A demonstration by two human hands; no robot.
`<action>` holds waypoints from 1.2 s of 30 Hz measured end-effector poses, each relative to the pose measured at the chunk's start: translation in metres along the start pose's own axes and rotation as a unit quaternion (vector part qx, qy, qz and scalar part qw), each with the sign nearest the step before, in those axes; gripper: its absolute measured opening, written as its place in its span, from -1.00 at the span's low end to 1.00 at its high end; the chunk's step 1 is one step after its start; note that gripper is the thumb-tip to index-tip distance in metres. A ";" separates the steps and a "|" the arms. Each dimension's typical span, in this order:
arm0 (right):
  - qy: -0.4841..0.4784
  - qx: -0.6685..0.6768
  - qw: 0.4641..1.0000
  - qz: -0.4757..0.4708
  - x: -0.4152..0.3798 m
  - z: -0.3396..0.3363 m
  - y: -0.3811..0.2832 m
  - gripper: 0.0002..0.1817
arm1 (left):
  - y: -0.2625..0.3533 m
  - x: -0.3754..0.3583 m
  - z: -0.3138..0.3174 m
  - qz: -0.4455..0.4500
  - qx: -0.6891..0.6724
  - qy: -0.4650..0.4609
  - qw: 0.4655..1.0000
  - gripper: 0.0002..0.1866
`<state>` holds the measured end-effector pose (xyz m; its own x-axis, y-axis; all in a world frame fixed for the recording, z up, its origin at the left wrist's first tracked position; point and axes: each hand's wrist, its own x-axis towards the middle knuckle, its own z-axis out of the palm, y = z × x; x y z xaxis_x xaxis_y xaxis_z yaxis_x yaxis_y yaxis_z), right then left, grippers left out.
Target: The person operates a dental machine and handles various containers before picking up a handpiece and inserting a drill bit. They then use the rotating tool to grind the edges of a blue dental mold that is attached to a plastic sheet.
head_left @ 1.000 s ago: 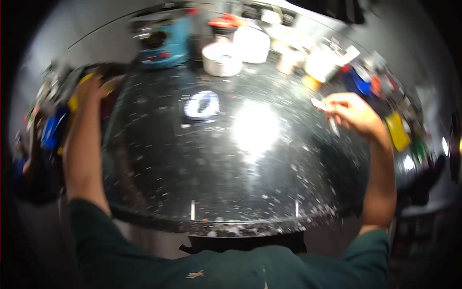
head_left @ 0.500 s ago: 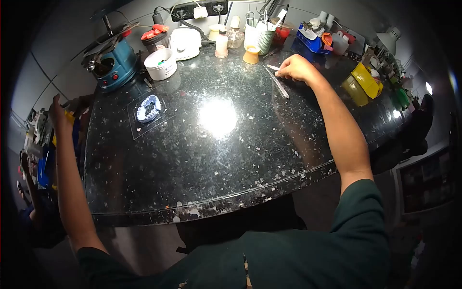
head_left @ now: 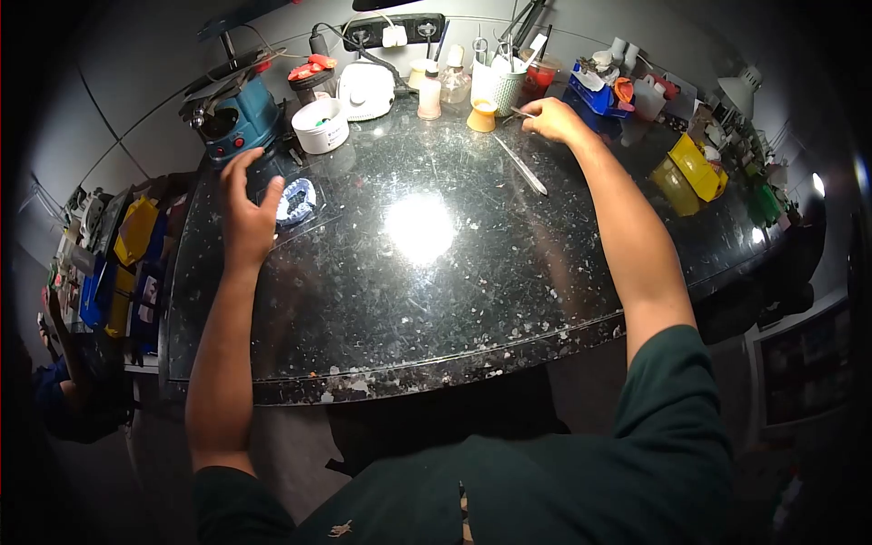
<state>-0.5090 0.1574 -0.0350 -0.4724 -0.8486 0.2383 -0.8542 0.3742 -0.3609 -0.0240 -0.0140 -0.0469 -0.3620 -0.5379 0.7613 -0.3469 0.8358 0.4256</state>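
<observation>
My left hand [head_left: 249, 211], fingers apart and holding nothing, is over the left part of the black speckled table [head_left: 363, 300]. Just beside its thumb lies a bluish-white ring-shaped piece [head_left: 298, 202] on a clear sheet, partly covered by the hand. At the back right, my right hand [head_left: 552, 122] pinches a thin metal tool [head_left: 522, 113] near a small orange-and-white cup [head_left: 482, 114]. A long slim tool [head_left: 522, 167] lies on the table below that hand.
Along the back stand a blue machine [head_left: 238, 120], a white tub [head_left: 321, 127], a white device [head_left: 367, 91], bottles and a tool holder [head_left: 509, 91]. Yellow [head_left: 698, 167] and blue bins [head_left: 595, 94] are at the right. Another person's arm [head_left: 73, 350] shows far left.
My left hand has moved from beyond the table's left edge to beside the ring-shaped piece. My right hand has shifted slightly up toward the tool holder, still with the thin tool.
</observation>
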 end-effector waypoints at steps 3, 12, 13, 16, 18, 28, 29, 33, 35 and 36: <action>-0.020 -0.037 0.997 -0.058 0.007 0.001 0.022 -0.51 | 0.001 -0.004 0.000 -0.016 -0.028 -0.032 0.999 -0.59; -0.024 0.007 1.000 -0.001 -0.029 -0.004 -0.003 -0.77 | -0.003 -0.005 -0.005 -0.071 -0.046 -0.051 0.995 -0.64; 0.063 0.092 0.992 -0.060 -0.038 0.006 -0.006 -0.71 | -0.001 -0.007 -0.006 -0.078 -0.056 -0.055 0.994 -0.64; -0.222 0.050 0.971 0.080 -0.037 -0.014 -0.021 -0.68 | 0.001 -0.008 -0.009 -0.081 -0.074 -0.054 0.993 -0.64; -0.231 0.010 0.969 0.088 -0.038 -0.022 -0.033 -0.66 | -0.001 -0.008 -0.010 -0.091 -0.084 -0.054 0.991 -0.64; -0.248 -0.167 0.954 0.014 -0.047 -0.031 -0.053 -0.58 | -0.002 -0.008 -0.010 -0.104 -0.092 -0.049 0.989 -0.62; -0.252 -0.175 0.951 0.037 -0.045 -0.029 -0.043 -0.50 | -0.003 -0.008 -0.010 -0.101 -0.092 -0.048 0.990 -0.62; -0.226 -0.168 0.959 0.039 -0.058 -0.038 -0.040 -0.56 | -0.003 -0.009 -0.011 -0.113 -0.078 -0.068 0.988 -0.63; -0.195 -0.140 0.970 0.036 -0.063 -0.040 -0.033 -0.63 | -0.007 -0.011 -0.009 -0.096 -0.070 -0.070 0.991 -0.63; -0.196 -0.142 0.970 0.035 -0.059 -0.043 -0.027 -0.63 | -0.007 -0.011 -0.009 -0.098 -0.071 -0.069 0.990 -0.63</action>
<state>-0.4676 0.2138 -0.0011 -0.4606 -0.8733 -0.1588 -0.8744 0.4772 -0.0875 -0.0103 -0.0127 -0.0540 -0.4177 -0.6924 0.5884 -0.3003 0.7164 0.6298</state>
